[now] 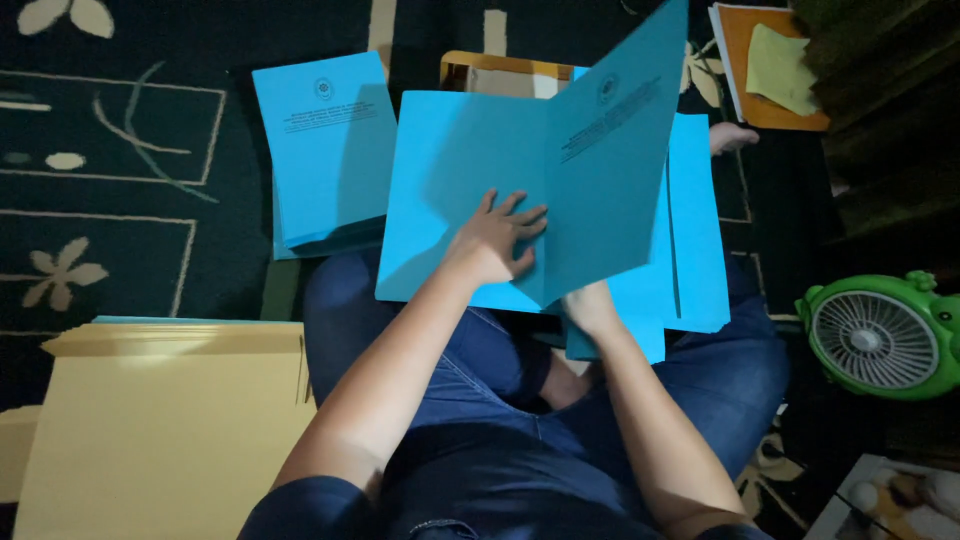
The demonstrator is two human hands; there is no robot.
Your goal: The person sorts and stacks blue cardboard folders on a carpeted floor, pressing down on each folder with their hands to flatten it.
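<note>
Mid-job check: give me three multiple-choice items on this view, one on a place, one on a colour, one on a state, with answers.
1. Where does the left hand rest?
A. on the open blue folder
B. on the fan
C. on the carpet

2. What colour is the small fan?
A. red
B. green
C. white

3. How is the folder on the lap?
A. shut flat
B. rolled up
C. open, one flap raised

Answers: 1 A, the palm lies flat on its inner side. 2 B, its housing is green. 3 C, the right flap stands up while the right hand is at its lower edge.

Patterned carpet (130, 200) (blue folder stack (325, 150))
</note>
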